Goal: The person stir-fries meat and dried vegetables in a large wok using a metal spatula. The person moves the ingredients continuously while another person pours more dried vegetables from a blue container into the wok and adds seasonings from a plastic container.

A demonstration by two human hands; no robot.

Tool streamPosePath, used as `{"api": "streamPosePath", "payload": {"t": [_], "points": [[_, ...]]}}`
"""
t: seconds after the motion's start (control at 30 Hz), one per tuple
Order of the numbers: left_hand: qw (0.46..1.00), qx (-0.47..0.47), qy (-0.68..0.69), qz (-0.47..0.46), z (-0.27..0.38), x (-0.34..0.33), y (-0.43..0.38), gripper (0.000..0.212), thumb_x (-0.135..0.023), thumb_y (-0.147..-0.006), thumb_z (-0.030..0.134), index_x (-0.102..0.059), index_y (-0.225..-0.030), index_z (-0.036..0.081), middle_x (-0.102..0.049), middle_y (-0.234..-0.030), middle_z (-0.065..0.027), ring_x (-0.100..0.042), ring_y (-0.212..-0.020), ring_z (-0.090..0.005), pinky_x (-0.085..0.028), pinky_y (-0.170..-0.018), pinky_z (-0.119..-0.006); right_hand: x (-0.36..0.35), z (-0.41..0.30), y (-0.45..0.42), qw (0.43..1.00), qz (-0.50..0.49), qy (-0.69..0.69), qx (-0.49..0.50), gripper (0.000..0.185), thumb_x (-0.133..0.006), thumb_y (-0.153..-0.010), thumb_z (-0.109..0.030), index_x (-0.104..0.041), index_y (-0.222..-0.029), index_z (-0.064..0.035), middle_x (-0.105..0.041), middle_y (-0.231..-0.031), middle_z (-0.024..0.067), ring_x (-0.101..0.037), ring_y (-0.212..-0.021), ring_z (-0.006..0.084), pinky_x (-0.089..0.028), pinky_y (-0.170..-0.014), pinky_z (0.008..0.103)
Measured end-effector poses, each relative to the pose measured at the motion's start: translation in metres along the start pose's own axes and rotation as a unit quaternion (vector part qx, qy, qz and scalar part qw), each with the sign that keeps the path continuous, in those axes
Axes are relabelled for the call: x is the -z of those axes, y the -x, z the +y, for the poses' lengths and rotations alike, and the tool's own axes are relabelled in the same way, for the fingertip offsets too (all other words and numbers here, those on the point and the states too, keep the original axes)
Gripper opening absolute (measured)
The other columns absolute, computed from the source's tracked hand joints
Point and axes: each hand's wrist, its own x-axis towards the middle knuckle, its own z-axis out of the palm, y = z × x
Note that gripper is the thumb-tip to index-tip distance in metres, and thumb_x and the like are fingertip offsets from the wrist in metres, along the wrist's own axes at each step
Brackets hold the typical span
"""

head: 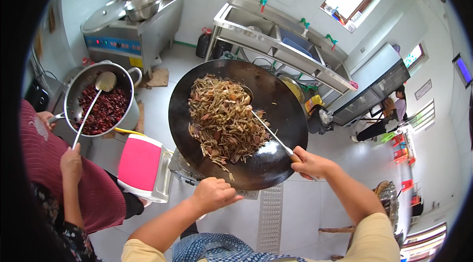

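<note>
A large dark wok [288, 129] stands tilted on a stove [183, 167] before me, with a heap of cooked shredded vegetables and meat pieces [221, 118] on its left side. My right hand [308, 164] grips the wooden handle of a long metal ladle [271, 132], whose bowl lies partly hidden in the food. My left hand [218, 193] is closed at the wok's near rim; whether it grips the rim or a cloth there cannot be told.
At the left a co-worker in a dark red apron [92, 195] works a ladle [88, 110] in a deep pot [135, 95] of dark red food. A pink-topped stool [138, 162] stands between us. Beyond the wok are a steel sink [247, 42] and a black bag [319, 121]; another person [388, 119] is far right.
</note>
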Motion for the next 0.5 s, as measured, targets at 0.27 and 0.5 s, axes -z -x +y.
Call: {"api": "streamPosePath", "payload": {"t": [0.27,0.5], "points": [[1.000,0.020,-0.013,0.002,-0.007,0.004,-0.006,0.038,-0.085,-0.077,0.035,-0.057,-0.060,0.016,-0.051,-0.056,-0.0006,-0.057,-0.055,-0.0218,-0.045,-0.051,-0.036,-0.025,0.041,0.101,0.862,0.230,0.447,0.066,0.044,-0.052,-0.095,-0.009,-0.045,-0.138,-0.0120,-0.068,-0.088,0.0221,-0.068,-0.080,0.0442,-0.054,-0.071,0.0541],[1.000,0.006,0.012,0.006,0.000,0.003,-0.007,0.042,-0.084,-0.077,0.035,-0.052,-0.058,0.016,-0.051,-0.057,0.0014,-0.055,-0.055,-0.0190,-0.043,-0.050,-0.035,0.096,0.034,0.088,0.903,0.227,0.359,0.061,0.028,-0.060,-0.095,-0.022,-0.046,-0.115,-0.0075,-0.071,-0.096,0.0185,-0.068,-0.081,0.0435,-0.054,-0.070,0.0532]]}}
